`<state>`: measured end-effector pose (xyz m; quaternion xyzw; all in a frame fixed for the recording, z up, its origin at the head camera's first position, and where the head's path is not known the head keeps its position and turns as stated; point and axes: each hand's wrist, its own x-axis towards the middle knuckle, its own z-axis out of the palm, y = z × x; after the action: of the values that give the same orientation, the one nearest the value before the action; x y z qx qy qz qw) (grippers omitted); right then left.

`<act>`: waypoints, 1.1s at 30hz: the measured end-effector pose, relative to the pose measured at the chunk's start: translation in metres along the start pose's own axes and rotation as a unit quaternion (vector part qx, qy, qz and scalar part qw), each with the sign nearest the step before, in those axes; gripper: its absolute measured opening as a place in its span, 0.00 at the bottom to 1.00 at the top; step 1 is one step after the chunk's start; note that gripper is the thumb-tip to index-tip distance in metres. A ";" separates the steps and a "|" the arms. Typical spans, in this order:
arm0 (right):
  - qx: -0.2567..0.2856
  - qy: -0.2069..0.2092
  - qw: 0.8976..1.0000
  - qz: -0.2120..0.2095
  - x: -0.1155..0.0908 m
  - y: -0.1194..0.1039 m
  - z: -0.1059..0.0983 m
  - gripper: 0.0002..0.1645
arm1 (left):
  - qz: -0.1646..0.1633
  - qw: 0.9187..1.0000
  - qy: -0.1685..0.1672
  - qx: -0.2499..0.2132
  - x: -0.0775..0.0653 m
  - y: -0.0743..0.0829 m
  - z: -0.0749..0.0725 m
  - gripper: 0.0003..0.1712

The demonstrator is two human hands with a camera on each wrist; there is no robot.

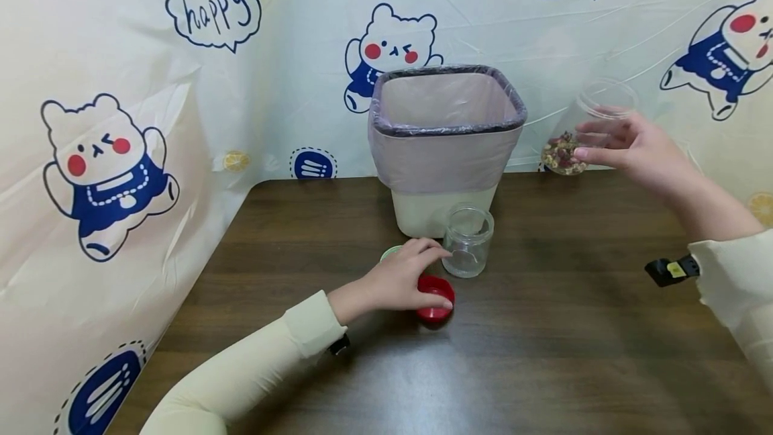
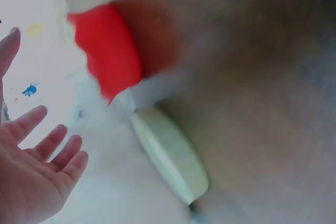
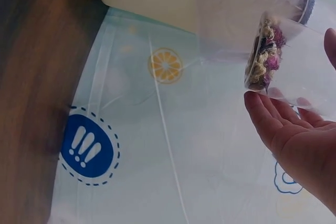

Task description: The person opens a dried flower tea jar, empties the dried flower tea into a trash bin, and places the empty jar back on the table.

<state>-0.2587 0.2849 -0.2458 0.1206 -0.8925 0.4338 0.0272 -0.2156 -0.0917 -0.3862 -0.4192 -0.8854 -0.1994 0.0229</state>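
Observation:
My left hand (image 1: 398, 280) is over the table, its fingers spread and relaxed above a red lid (image 1: 436, 314). In the left wrist view the hand stands apart from the red lid and the pale green lid (image 2: 170, 156). Most of the green lid is hidden behind the hand in the head view. Just beyond the left fingertips stands a clear glass jar (image 1: 468, 247), upright. Raised at the right, my right hand (image 1: 646, 153) holds a clear, see-through jar (image 1: 604, 103), tilted. Dried flowers (image 3: 268, 59), yellowish and pink, lie at the jar's bottom end.
A cream bin (image 1: 447, 160) lined with a translucent bag stands at the back of the dark wooden table (image 1: 543, 354), behind the glass jar. A printed cloth (image 1: 290, 86) hangs behind the table and along its left side.

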 end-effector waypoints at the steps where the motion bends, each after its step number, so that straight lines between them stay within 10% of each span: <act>1: -0.001 0.000 1.000 0.001 0.001 -0.001 -0.001 0.45 | -0.001 1.000 0.014 -0.002 0.001 -0.001 -0.004 0.41; 13: 0.033 0.008 0.999 0.030 0.006 -0.018 -0.008 0.46 | -0.043 0.983 0.168 -0.053 0.008 -0.016 -0.050 0.34; 33: 0.033 0.034 0.999 0.002 0.024 -0.036 -0.015 0.46 | -0.107 0.907 0.367 -0.174 0.022 -0.032 -0.109 0.28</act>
<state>-0.2746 0.2704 -0.2047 0.1049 -0.8764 0.4672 0.0524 -0.2678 -0.1348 -0.2922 -0.2165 -0.8052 -0.4916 0.2513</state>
